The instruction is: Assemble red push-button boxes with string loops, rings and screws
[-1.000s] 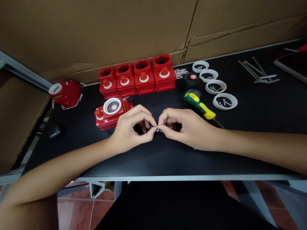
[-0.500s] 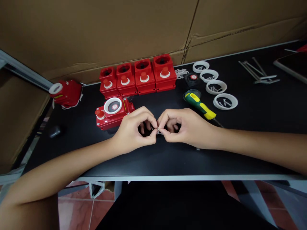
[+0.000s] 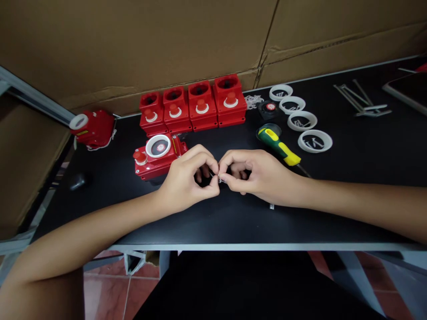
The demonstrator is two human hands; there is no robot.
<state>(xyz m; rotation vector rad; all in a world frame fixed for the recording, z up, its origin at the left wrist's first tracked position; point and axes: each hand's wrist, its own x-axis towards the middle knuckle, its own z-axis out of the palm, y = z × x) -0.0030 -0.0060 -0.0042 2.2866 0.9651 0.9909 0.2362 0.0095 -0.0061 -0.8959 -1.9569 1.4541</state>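
My left hand [image 3: 190, 178] and my right hand [image 3: 251, 175] meet fingertip to fingertip above the black tabletop, both pinched closed. Between them is a small silvery metal piece [image 3: 219, 178], mostly covered by the fingers; its exact kind does not show. Just behind my left hand lies a red device box [image 3: 151, 169] with a white ring and an orange-red knob. A screwdriver [image 3: 280, 145] with a green and yellow handle lies behind my right hand, its shaft passing behind the wrist. A short metal piece [image 3: 271, 206] pokes out below my right hand.
Several red housings [image 3: 202, 106] stand in a row at the back. Another red unit [image 3: 95, 129] sits far left, near a small black object [image 3: 78, 181]. White rings [image 3: 315, 141] holding screws, a black round part [image 3: 268, 110] and metal rods [image 3: 355, 98] lie to the right.
Both hands stay pinched together at nearly the same spot. My right fingertips have shifted slightly, and more of the short metal piece below my right hand shows.
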